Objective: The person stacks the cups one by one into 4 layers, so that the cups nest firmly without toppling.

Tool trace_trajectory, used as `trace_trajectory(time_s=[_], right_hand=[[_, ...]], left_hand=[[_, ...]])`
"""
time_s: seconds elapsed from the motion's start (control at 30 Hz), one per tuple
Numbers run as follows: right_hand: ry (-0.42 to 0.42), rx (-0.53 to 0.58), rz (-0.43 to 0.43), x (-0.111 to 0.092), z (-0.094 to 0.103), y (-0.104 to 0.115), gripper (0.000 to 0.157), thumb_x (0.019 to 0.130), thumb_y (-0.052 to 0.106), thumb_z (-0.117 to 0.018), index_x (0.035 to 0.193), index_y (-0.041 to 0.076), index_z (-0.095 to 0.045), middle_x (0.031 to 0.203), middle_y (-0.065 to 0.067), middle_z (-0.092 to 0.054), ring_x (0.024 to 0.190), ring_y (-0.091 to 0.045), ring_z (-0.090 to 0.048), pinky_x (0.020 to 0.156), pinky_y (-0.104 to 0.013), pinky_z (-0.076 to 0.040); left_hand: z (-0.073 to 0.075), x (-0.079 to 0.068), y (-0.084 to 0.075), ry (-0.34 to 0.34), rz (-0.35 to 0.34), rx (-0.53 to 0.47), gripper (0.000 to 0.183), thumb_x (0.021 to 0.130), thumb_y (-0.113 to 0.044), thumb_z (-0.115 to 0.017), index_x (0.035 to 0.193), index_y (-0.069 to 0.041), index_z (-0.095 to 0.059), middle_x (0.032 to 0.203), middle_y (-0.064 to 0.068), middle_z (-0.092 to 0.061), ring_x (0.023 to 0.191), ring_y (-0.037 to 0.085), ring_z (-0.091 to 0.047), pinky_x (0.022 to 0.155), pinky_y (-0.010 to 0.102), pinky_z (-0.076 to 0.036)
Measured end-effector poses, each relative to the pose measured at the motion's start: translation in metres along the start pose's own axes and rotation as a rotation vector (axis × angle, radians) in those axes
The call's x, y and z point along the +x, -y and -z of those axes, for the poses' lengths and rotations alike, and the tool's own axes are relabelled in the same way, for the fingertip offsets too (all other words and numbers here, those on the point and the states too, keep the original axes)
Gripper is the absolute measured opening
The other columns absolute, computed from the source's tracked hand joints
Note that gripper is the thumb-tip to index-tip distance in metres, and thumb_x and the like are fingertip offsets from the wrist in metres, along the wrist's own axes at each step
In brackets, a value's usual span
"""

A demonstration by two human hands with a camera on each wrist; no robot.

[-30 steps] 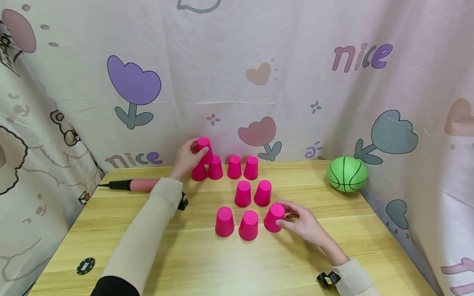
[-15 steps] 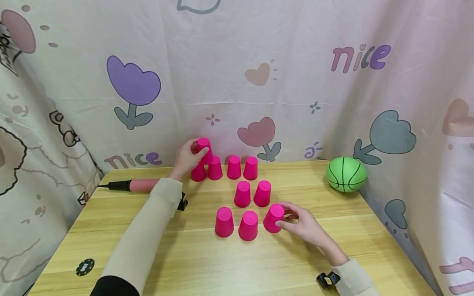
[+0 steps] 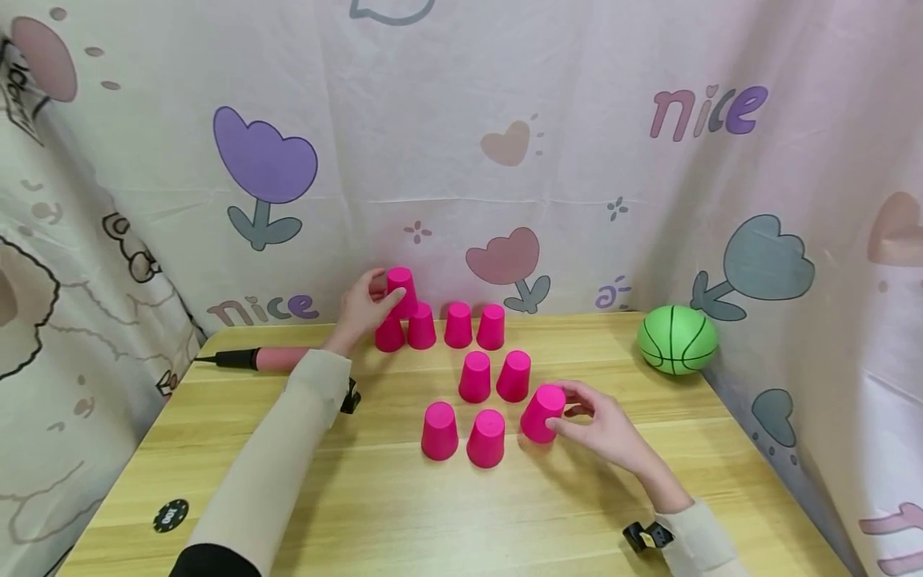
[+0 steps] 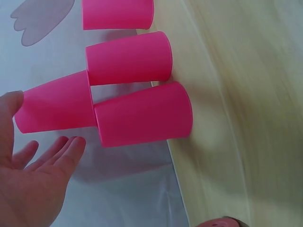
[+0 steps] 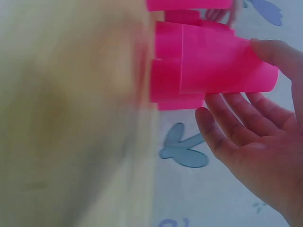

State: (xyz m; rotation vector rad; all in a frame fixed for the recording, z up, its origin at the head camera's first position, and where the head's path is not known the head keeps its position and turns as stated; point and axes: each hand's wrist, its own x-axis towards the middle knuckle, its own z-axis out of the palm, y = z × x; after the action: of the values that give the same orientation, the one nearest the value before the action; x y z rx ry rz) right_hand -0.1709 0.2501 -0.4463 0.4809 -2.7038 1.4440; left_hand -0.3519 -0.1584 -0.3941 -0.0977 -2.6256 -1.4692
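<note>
At the back left my left hand (image 3: 360,308) holds a pink cup (image 3: 402,293) between thumb and fingers. That upside-down cup rests across two lower cups, the left one (image 4: 144,116) and the right one (image 4: 130,59). Nearer the front, my right hand (image 3: 606,426) grips another upside-down pink cup (image 3: 542,415), thumb on the near side and fingers behind. This cup is slightly tilted and appears just off the table, its shadow below. To its left stand two front cups, one (image 3: 486,439) beside the other (image 3: 440,431).
Two cups, one (image 3: 475,377) beside another (image 3: 513,376), form a middle row. Two more, a left (image 3: 457,324) and a right (image 3: 491,327), stand at the back. A green ball (image 3: 678,340), a pink-and-black pump (image 3: 277,359) and a black chip (image 3: 171,515) lie on the table (image 3: 404,529).
My right hand has lifted its cup slightly and shifted it up and to the right, away from the front cups. The left hand and its cup stay in place.
</note>
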Motion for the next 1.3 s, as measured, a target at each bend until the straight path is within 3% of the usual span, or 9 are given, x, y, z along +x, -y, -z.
trace_trajectory(time_s=[0.13, 0.3, 0.63, 0.83, 1.17, 1.3], right_hand=[[-0.022, -0.002, 0.04, 0.007, 0.011, 0.01, 0.053, 0.09, 0.022, -0.085, 0.138, 0.011, -0.064, 0.125, -0.006, -0.073, 0.108, -0.018, -0.07, 0.096, -0.043, -0.062], [-0.042, -0.034, 0.066, 0.019, 0.023, 0.025, 0.054, 0.091, 0.021, -0.085, 0.139, 0.012, -0.063, 0.126, -0.005, -0.073, 0.107, -0.013, -0.069, 0.096, -0.038, -0.062], [-0.063, -0.073, 0.129, 0.065, 0.035, 0.053, 0.058, 0.091, 0.024, -0.084, 0.143, 0.011, -0.061, 0.127, -0.007, -0.073, 0.112, -0.023, -0.069, 0.096, -0.044, -0.062], [-0.043, -0.065, 0.121, 0.098, 0.027, 0.06, 0.059, 0.092, 0.028, -0.083, 0.144, 0.011, -0.059, 0.128, -0.01, -0.071, 0.113, -0.029, -0.068, 0.1, -0.053, -0.058], [-0.05, -0.055, 0.101, 0.138, 0.014, 0.056, 0.058, 0.094, 0.025, -0.081, 0.144, 0.008, -0.057, 0.125, -0.012, -0.071, 0.111, -0.028, -0.068, 0.094, -0.038, -0.061], [-0.052, -0.043, 0.092, 0.151, 0.01, 0.054, 0.057, 0.094, 0.025, -0.08, 0.143, 0.007, -0.057, 0.124, -0.013, -0.07, 0.111, -0.029, -0.07, 0.093, -0.038, -0.062]], left_hand=[[0.005, -0.006, 0.005, 0.001, -0.023, -0.008, 0.073, 0.102, -0.039, -0.07, 0.161, -0.011, -0.037, 0.152, 0.025, -0.054, 0.139, 0.043, -0.056, 0.114, 0.055, -0.05], [0.009, -0.018, 0.011, -0.015, -0.07, -0.02, 0.072, 0.102, -0.038, -0.07, 0.16, -0.008, -0.039, 0.146, 0.028, -0.059, 0.135, 0.044, -0.06, 0.113, 0.055, -0.051], [0.012, -0.052, 0.009, 0.022, -0.173, 0.004, 0.06, 0.101, -0.029, -0.072, 0.152, -0.01, -0.048, 0.131, 0.02, -0.067, 0.121, 0.039, -0.068, 0.107, 0.053, -0.056], [0.007, -0.076, 0.005, 0.078, -0.198, 0.011, 0.057, 0.098, -0.027, -0.075, 0.148, -0.011, -0.052, 0.123, 0.017, -0.069, 0.116, 0.036, -0.069, 0.102, 0.054, -0.059], [-0.011, -0.107, 0.003, 0.203, -0.274, -0.02, 0.049, 0.097, -0.021, -0.077, 0.141, -0.012, -0.058, 0.117, 0.014, -0.073, 0.108, 0.028, -0.072, 0.097, 0.048, -0.062], [-0.017, -0.119, 0.003, 0.263, -0.287, -0.044, 0.048, 0.096, -0.021, -0.077, 0.14, -0.012, -0.058, 0.117, 0.017, -0.072, 0.108, 0.026, -0.072, 0.097, 0.046, -0.062]])
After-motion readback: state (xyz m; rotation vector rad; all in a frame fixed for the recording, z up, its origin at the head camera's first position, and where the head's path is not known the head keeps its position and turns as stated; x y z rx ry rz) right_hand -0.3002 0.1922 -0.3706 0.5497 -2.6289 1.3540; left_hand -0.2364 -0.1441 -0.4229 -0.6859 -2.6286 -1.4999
